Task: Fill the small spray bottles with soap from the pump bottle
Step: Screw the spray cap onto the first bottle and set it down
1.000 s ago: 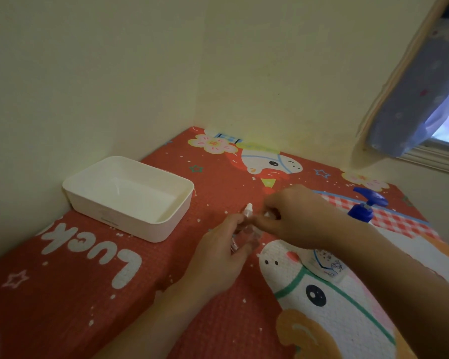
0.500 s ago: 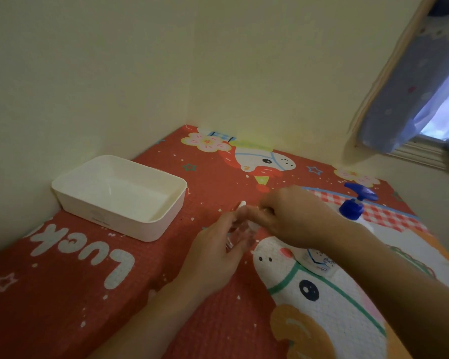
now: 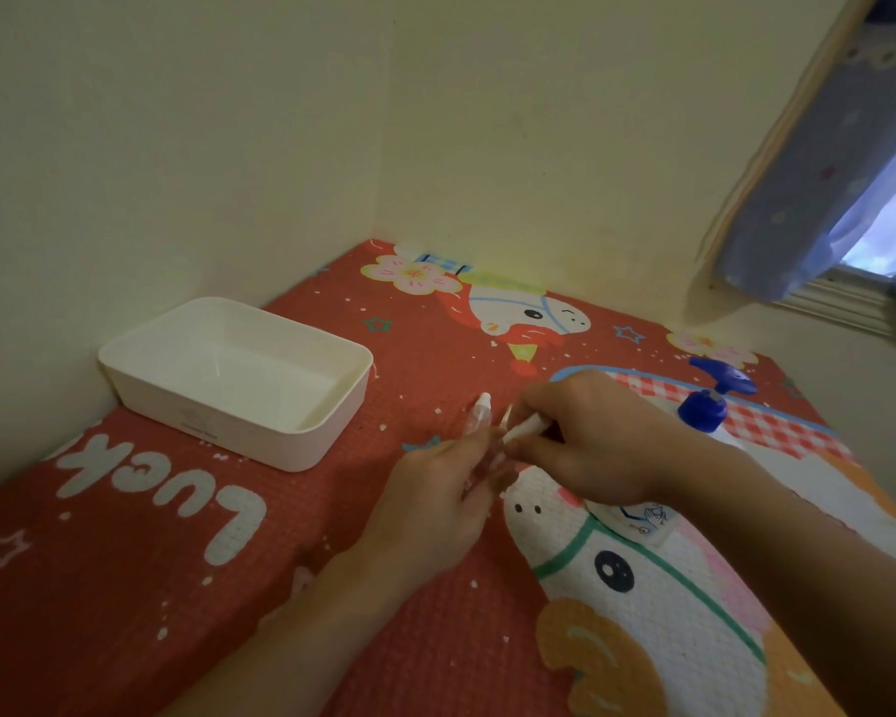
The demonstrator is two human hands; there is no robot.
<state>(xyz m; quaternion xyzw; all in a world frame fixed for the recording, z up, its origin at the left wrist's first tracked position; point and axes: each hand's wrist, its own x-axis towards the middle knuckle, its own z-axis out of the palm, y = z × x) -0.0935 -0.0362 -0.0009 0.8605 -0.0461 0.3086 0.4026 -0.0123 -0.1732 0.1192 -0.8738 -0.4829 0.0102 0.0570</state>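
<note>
**Spray head and small bottle held together at mat centre**

Head view. Left hand (image 3: 438, 501) is curled round a small clear spray bottle (image 3: 482, 460), holding it just above the red cartoon mat (image 3: 141, 587). Right hand (image 3: 585, 442) pinches a white spray head (image 3: 526, 431) between thumb and fingers, right at the bottle's mouth. Cannot tell whether the head is going on or coming off, nor the fill level; the bottle body is mostly hidden by fingers.

Judgement on technique: keep the clear bottle upright and steady in the left hand, let only the right hand turn the head, and keep the dip tube straight so it does not drag soap out or catch the rim. The pump bottle (image 3: 709, 406), blue-topped, stands behind the right wrist, near enough to knock.

Count:
- small spray bottles: two seen, the held one and a second, white-tipped bottle (image 3: 479, 414) just beyond the left fingers
- pump bottles: one
- white tray (image 3: 327, 432): one, at the left against the wall, nothing visible inside
- hands: two
</note>
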